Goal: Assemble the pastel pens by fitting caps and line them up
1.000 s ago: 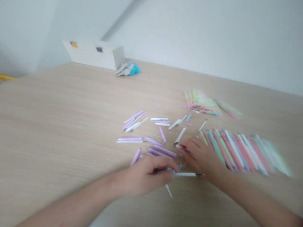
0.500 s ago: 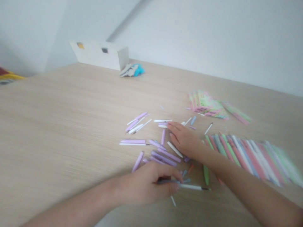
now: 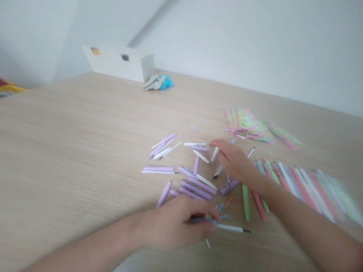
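Note:
My left hand (image 3: 190,221) pinches a white pen refill (image 3: 230,227) with a dark tip pointing right. A bluish pen part shows between its thumb and fingers. My right hand (image 3: 231,156) reaches over loose pen pieces, fingers extended, beside a short white pen part (image 3: 214,154); whether they touch cannot be made out. Between the hands lie purple pen barrels (image 3: 195,189), a white barrel (image 3: 206,182) and several thin refills. Further left are purple barrels with white refills (image 3: 159,169).
Striped rows of coloured pens (image 3: 306,185) lie at the right, partly behind my right forearm. Green and pink printed packs (image 3: 246,122) are stacked behind. At the back stand a white box (image 3: 119,64) and a crumpled grey and blue item (image 3: 159,82) against the wall.
My right hand has shifted right and slightly up, uncovering white and purple pen parts. My left hand keeps its hold on the refill, nearly still.

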Demonstrator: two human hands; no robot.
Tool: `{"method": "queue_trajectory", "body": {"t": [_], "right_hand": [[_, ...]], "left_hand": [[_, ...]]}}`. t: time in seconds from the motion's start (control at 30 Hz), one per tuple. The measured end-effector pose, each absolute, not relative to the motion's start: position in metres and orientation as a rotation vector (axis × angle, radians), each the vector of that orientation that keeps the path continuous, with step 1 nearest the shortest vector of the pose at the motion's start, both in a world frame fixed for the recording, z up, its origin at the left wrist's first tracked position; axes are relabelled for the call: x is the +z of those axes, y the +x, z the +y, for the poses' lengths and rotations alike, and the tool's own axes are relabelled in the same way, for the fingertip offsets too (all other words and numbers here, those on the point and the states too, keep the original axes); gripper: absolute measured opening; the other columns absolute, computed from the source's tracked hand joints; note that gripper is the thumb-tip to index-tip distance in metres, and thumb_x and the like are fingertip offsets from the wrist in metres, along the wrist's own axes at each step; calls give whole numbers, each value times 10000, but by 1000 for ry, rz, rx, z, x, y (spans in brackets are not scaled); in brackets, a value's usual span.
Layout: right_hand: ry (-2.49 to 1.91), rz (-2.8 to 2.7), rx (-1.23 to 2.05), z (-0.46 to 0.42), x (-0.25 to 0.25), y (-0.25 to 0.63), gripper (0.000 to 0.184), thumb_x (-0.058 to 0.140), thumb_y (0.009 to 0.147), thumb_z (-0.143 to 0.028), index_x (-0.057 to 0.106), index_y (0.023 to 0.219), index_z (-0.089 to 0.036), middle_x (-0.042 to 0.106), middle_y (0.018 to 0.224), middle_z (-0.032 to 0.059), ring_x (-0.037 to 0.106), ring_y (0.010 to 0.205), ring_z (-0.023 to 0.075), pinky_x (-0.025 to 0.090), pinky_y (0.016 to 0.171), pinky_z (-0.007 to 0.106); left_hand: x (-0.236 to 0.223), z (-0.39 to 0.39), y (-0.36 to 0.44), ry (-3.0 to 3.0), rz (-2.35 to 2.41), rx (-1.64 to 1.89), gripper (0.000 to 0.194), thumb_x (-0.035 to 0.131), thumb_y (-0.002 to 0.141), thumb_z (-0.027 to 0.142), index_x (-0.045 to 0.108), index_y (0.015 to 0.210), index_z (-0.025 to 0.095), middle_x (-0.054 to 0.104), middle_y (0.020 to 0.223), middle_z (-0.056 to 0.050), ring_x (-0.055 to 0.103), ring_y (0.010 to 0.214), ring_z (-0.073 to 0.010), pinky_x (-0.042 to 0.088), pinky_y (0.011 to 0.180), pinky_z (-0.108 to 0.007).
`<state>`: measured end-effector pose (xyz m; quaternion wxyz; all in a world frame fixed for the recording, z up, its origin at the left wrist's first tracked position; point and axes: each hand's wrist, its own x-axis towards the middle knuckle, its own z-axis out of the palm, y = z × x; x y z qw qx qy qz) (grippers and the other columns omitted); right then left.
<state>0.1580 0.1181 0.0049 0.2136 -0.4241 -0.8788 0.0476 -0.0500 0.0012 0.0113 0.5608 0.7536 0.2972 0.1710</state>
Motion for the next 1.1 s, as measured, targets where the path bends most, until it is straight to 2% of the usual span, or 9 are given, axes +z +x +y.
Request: {"method": "queue_trajectory", "body": {"t": [0.2,0.4,0.5,0.63,0.8,0.93,1.03,1.1], "right_hand": [[-749,-2709,232,136,4,103,492,353,814,-45,487,1284,-102,517,1333,155,444,1263,214,375,1061,437],[-522,-2895,204,130,-7,62,485,397,857,-128,436,1339,-91,394,1434,178,370,1314,255,314,1076,493],[-565,-2906,214,125,-10,63,479,406,866,-148,430,1342,-102,428,1411,169,396,1291,256,312,1075,501],[-600,-2849,257,117,-10,76,471,415,827,-92,473,1294,-105,498,1347,150,425,1263,226,325,1086,448],[-624,-2848,270,111,-9,92,453,420,805,-66,514,1246,-110,539,1304,154,443,1253,220,337,1082,446],[-682,-2779,301,116,-2,94,365,413,821,-82,597,1134,-128,622,1181,139,520,1165,222,406,1030,440],[-708,-2712,296,127,1,82,418,387,812,-60,566,1187,-109,596,1219,152,508,1183,220,416,1024,432],[-633,-2723,269,135,0,67,485,370,816,-59,484,1287,-83,511,1330,167,431,1269,212,359,1075,424]], "left_hand": [[11,3,-51,1826,647,438,219,496,869,209,648,1007,134,530,724,11,445,638,-88,352,574,-187],[8,5,-52,1814,644,470,235,534,841,187,665,1024,117,561,719,-3,458,611,-88,363,542,-178],[8,5,-53,1812,634,490,225,534,835,175,669,1008,126,574,717,-5,459,600,-85,361,530,-173],[8,5,-53,1807,615,506,223,529,843,186,665,1010,129,571,703,3,443,579,-75,350,517,-165],[9,5,-53,1814,625,501,212,531,844,190,669,994,131,535,671,12,433,573,-75,337,502,-165],[9,5,-53,1820,625,500,210,537,842,186,668,997,133,552,694,6,447,590,-80,345,510,-167],[8,4,-52,1823,637,485,219,536,845,192,668,1006,126,573,717,-4,469,610,-87,363,532,-172],[7,4,-53,1830,631,481,226,531,843,178,667,1015,122,580,723,-5,475,613,-86,368,540,-171]]}}
